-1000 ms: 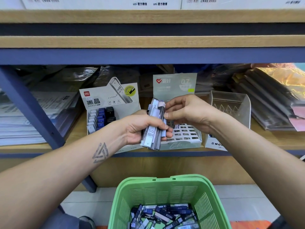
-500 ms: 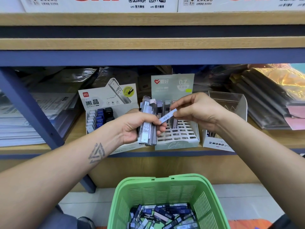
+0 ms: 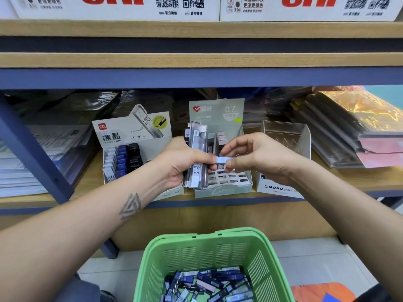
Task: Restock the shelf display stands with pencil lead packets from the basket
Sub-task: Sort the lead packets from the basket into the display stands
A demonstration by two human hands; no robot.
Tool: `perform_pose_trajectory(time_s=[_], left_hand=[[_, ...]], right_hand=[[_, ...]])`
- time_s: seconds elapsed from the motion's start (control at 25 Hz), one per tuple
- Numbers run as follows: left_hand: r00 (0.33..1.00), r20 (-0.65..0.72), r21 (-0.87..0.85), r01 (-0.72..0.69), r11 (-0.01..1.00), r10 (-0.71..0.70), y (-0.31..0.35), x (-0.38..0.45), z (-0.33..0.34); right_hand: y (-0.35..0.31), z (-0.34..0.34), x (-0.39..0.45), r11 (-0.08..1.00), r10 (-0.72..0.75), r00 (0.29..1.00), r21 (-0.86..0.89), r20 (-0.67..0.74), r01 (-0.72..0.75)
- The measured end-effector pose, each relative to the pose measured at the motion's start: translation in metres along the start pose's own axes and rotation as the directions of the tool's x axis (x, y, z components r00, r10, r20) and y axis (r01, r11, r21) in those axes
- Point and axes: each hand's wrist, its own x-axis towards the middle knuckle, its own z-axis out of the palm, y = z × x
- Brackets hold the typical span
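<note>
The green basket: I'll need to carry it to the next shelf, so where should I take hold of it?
Probably the far rim of the green basket, reached from above. It sits open-topped below both hands, its thick rim exposed, with no raised handle visible. The slatted walls slope inward, a poorer grip.

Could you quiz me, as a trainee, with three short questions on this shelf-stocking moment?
1. True or false: the left hand holds a bundle of lead packets.
2. What does the right hand pinch? A) a single packet B) a pen C) an eraser
3. Fill in: the green basket sits ___ the shelf.

Key: 1 true; 2 A; 3 below.
</note>
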Motion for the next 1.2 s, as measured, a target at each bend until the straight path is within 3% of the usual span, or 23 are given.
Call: perform_pose_trajectory(time_s=[0.24, 0.44, 0.52, 0.68, 0.96, 1.2], left_hand=[[0.999, 0.024, -0.100, 0.040, 0.994, -0.037, -0.001, 0.004, 0.011], [0.991, 0.011, -0.152, 0.136, 0.979, -0.136, 0.000, 0.012, 0.033], [0.982, 0.033, -0.172, 0.189, 0.967, -0.186, 0.000, 0.013, 0.044], [0.971, 0.096, -0.070, 0.224, 0.972, -0.217, -0.006, 0.016, 0.058], [0.983, 0.104, 0.006, 0.154, 0.988, -0.154, -0.011, 0.016, 0.068], [0.998, 0.047, 0.075, 0.040, 0.996, -0.043, -0.005, 0.011, 0.076]], right_hand=[[0.007, -0.012, -0.015, 1.000, -0.010, 0.998, -0.012, -0.069, 0.010], [0.010, -0.018, -0.033, 0.905, -0.212, 0.970, -0.399, -0.123, 0.148], [0.013, -0.025, -0.037, 0.863, -0.324, 0.928, -0.461, -0.186, 0.209], [0.020, -0.052, -0.047, 0.993, -0.097, 0.951, -0.099, -0.295, 0.070], [0.028, -0.060, -0.049, 1.000, -0.009, 0.972, -0.027, -0.233, 0.003], [0.023, -0.058, -0.051, 0.900, -0.115, 0.990, -0.431, -0.083, 0.068]])
